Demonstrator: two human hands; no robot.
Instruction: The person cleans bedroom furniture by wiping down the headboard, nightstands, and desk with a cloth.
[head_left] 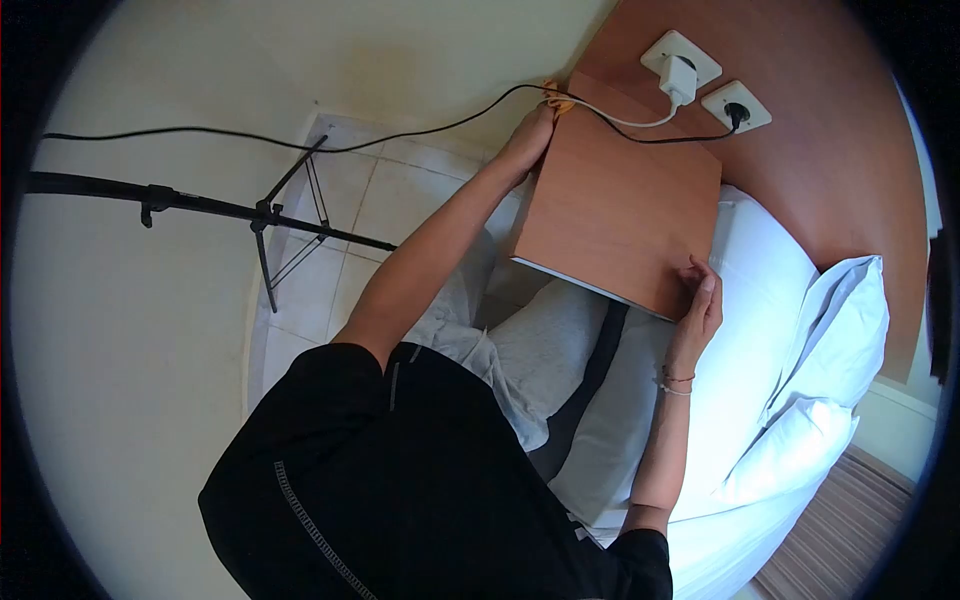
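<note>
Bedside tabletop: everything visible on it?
The bedside tabletop is a flat, reddish-brown, wood-look slab with a pale strip along its near edge. It sits against the similarly coloured headboard, beside white bedding. The left hand is at its far left edge; the right hand is at its near right corner, contact unclear. Cables cross its far end.

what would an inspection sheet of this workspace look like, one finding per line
surface: flat, angular brown wooden top with a pale front edge
job's things: bright orange, bunched cloth at the top's far left edge
clutter: slim black stand with spread legs on pale square floor tiles
hands: left hand at the cloth, fingers partly hidden; right hand by the near right corner, fingers bent
cables: thin black cable and thin white cable, both plugged in
surroundings: curved brown wooden headboard, smooth white bedding
</note>
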